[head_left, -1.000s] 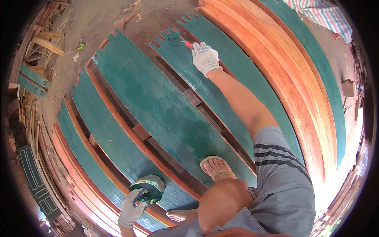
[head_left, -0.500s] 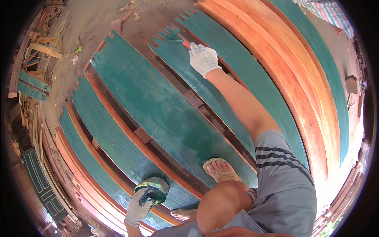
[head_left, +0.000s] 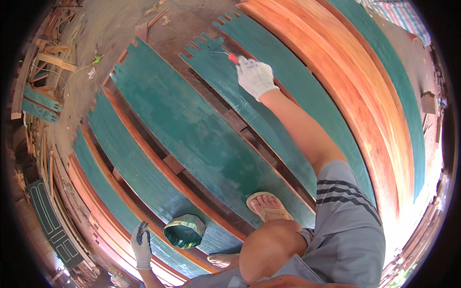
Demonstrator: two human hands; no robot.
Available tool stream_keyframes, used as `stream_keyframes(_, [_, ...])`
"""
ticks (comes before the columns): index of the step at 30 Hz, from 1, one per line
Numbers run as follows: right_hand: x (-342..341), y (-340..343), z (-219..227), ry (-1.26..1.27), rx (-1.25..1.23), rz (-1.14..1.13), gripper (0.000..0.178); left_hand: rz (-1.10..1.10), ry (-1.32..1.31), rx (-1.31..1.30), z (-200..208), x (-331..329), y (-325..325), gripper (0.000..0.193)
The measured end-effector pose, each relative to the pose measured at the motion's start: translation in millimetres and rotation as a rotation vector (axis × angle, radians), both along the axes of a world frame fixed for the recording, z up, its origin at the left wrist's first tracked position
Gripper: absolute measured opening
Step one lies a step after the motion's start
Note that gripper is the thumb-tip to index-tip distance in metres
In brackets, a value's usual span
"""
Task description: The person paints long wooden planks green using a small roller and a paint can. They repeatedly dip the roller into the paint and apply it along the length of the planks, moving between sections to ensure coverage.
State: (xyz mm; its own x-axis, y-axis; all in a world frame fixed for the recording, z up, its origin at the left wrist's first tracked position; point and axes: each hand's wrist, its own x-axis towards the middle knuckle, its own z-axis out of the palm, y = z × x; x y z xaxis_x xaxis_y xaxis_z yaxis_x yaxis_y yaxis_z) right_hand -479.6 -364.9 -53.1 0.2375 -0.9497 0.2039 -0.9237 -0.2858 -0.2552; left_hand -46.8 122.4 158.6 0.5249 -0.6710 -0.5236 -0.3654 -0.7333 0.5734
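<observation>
In a white glove, my right hand [head_left: 255, 76] grips the red handle of a small paint roller [head_left: 232, 58]. Its thin wire frame reaches the notched far end of a green-painted board [head_left: 240, 103]; the roller head blends into the green there. A many-sided paint container [head_left: 185, 231], dark green inside, rests on the boards at the lower left. Just left of it, my left hand [head_left: 141, 247] is raised, gloved and stained dark at the fingers. It is apart from the container, its fingers stretched upward with nothing seen in them.
Wide green boards [head_left: 177, 125] lie side by side with gaps between them. Bare orange-brown planks [head_left: 331, 72] lie to the right. My sandalled foot [head_left: 267, 204] is on a green board. Scrap wood [head_left: 56, 60] is piled at the far left, and a striped sheet [head_left: 398, 17] lies at the upper right.
My left hand has let go of the paint container and moved left. With the roller, my right hand has come slightly nearer and to the right.
</observation>
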Motion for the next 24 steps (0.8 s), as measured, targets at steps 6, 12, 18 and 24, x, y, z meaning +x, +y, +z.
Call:
stream_keyframes(6, [20.7,-17.8,-10.0,0.037,0.045,0.035,0.029,0.025,-0.1,0.082,-34.0,43.8,47.7,0.041])
stream_keyframes(12, [-7.4,33.4,-6.2,0.101,0.054,0.049,0.031,0.159,0.064,0.186,-71.5,59.3,112.8,0.051])
stream_keyframes(18, [39.4,-47.7,-8.1,0.035,0.007,0.034,0.025,0.238,0.264,0.192,-107.0,69.8,150.1,0.061])
stream_keyframes(24, [53.5,-56.6,-0.8,-0.001,0.123,0.035,0.029,0.376,0.345,0.246,-115.3,66.8,169.5,0.063])
